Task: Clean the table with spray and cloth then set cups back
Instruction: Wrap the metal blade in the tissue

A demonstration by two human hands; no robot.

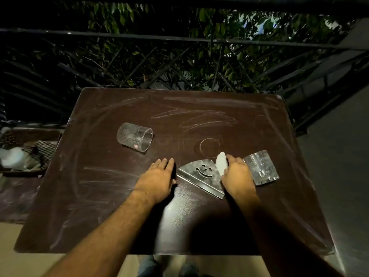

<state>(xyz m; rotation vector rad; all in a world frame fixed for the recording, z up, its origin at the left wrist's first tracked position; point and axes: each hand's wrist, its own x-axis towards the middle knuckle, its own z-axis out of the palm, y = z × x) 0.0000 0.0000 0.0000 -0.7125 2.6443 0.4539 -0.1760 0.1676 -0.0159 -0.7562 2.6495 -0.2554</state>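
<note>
- Standing at the near edge of the dark table, the person has both hands down around a metal napkin holder with a smiley face cut into it, which suggests clearing the surface is the step in hand.
- The left hand lies flat just beside the holder's left edge, its fingers straight and close together, gripping nothing; it looks placed to steady or slide the holder.
- The right hand sits at the holder's right side with its fingers curled around a white folded piece, seemingly a napkin or cloth, though which cannot be told.
- One glass cup lies on its side on the left of the table, mouth toward the right, well apart from the hands.
- A second glass cup sits just beside the right hand, close to touching it; whether it stands or leans is hard to tell.
- White scribbles, streaks and a drawn ring cover the table, so cleaning appears not yet done and the cups still need lifting away.
- A tray off the table's left edge holds a checked cloth and a blurred pale object, perhaps the spray; likely kept there within reach.
</note>
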